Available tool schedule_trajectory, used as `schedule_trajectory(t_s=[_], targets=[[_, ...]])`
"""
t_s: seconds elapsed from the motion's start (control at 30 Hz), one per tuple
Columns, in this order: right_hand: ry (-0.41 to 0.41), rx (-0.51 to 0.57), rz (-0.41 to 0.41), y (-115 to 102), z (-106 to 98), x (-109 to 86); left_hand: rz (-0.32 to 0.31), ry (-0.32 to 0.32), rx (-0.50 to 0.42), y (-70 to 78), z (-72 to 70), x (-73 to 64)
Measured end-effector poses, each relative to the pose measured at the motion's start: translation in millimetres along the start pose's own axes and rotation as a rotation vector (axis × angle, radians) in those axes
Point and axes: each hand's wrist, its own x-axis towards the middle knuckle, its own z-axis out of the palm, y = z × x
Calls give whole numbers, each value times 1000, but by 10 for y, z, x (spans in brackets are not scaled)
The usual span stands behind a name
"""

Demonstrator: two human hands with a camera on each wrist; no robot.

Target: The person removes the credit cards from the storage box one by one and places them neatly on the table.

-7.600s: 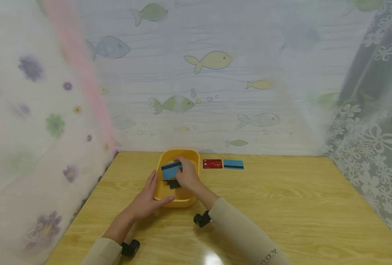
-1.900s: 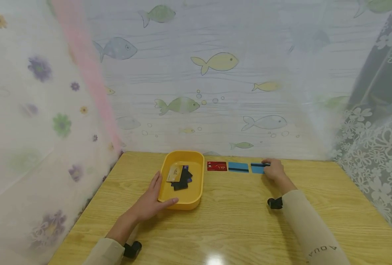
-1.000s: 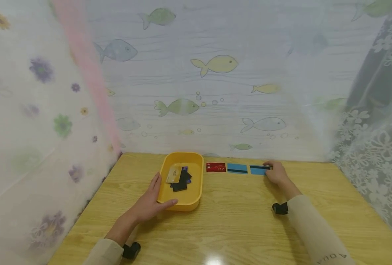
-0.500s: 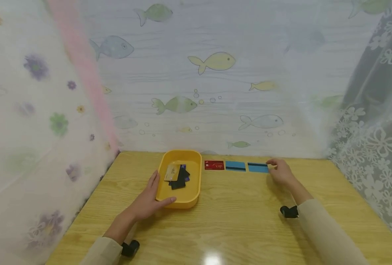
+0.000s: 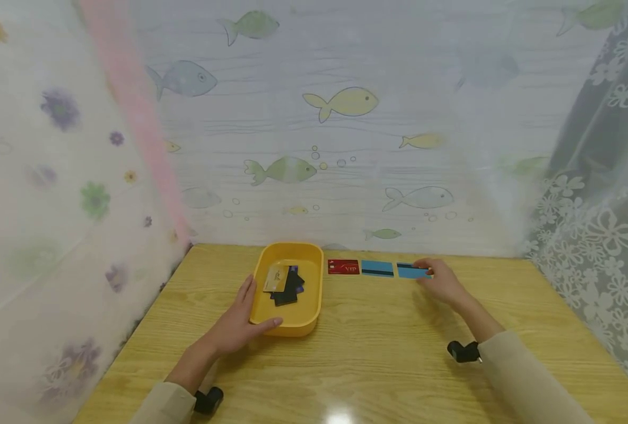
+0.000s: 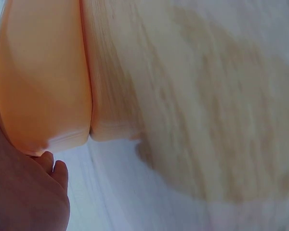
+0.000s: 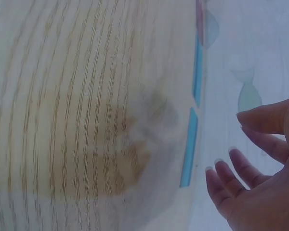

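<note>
My left hand (image 5: 234, 324) holds the near left corner of a yellow plastic bin (image 5: 313, 315), its thumb over the front rim and its fingers along the left side. Inside the bin lie a gold card (image 5: 276, 278) and several black and purple ones (image 5: 286, 295), overlapping. My right hand (image 5: 443, 284) hovers with parted fingers over the right end of a blue card (image 5: 408, 272) and partly hides it. Nothing sits between those fingers in the right wrist view. Left of that card, in one row, lie another blue card (image 5: 377, 268) and a red VIP card (image 5: 343, 267).
The cards lie along the back edge of a wooden table (image 5: 377, 353). Behind it hangs a fish-print curtain (image 5: 346, 176), with flowered cloth (image 5: 81, 247) at the left and lace (image 5: 590, 235) at the right. A black wrist camera sits under each forearm.
My right hand has carried a blue card from the bin to the row's right end and let it go. It drew slightly rightward, then back over the card. The left hand stays on the bin.
</note>
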Motion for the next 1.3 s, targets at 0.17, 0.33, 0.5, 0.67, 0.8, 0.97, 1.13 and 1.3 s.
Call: schedule_trajectory(t_s=[0.17,0.33,0.5,0.67,0.8,0.97,1.13,1.3], targets=[[-6,14,-24,-109,61,-33,5,-2,0,10,-9,-6],[-31,29,-42,-242,130,-46,2,-2,6,18,-11,-14],[-41,42,-87,-398,201,-44,-6,0,7,25,-10,-17],[-57,58,-125,-551,280,-45,1,-1,13,22,-11,-18],[-56,43,-162,-649,357,-44,6,1,9,17,-12,-13],[-68,40,-205,-757,474,-19,7,1,7,7,-10,-5],[-97,65,-232,-888,596,19,2,-4,9,-6,0,4],[-113,84,-252,-1055,730,68,-12,-8,11,-1,-4,1]])
